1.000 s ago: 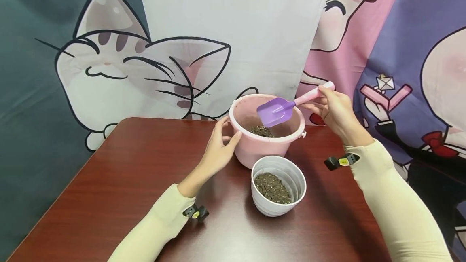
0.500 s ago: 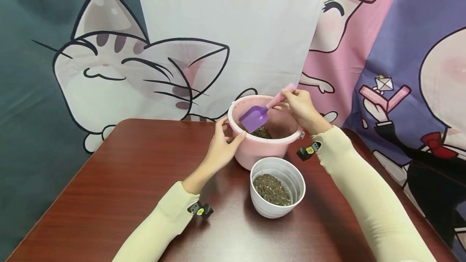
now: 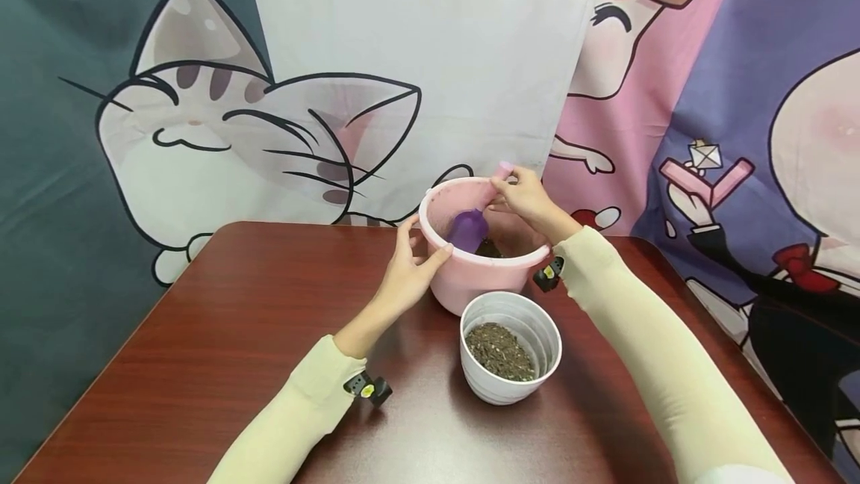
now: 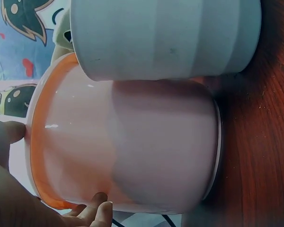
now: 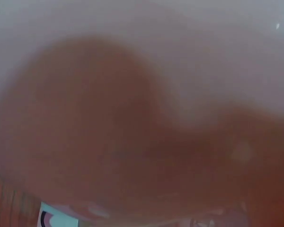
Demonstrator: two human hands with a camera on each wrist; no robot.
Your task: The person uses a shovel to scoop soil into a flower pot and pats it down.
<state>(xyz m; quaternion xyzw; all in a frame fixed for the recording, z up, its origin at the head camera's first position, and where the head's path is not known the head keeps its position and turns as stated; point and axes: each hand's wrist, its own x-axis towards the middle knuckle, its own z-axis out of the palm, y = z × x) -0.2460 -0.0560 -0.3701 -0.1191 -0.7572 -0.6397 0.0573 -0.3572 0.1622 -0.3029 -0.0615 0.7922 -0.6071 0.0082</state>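
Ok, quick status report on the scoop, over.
Left grip on bucket, at its rim. Right grip holds scoop, lower end inside bucket. Pot in front, not blocking scoop.

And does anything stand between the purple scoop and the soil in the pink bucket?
Nothing visible does. The right hand holds the scoop partly inside the bucket, beside the soil; contact is unclear. The left hand touches the bucket's left side, and the white pot stands in front, outside the scoop's path.

The head camera looks forward and down across the worktop (image 3: pixel 269 320), the left wrist's, rolled sideways, closely faces the pink bucket (image 3: pixel 463 278) and white pot (image 3: pixel 493 387) both views share, and the right wrist's closely meets a blurred surface (image 5: pixel 217 56).
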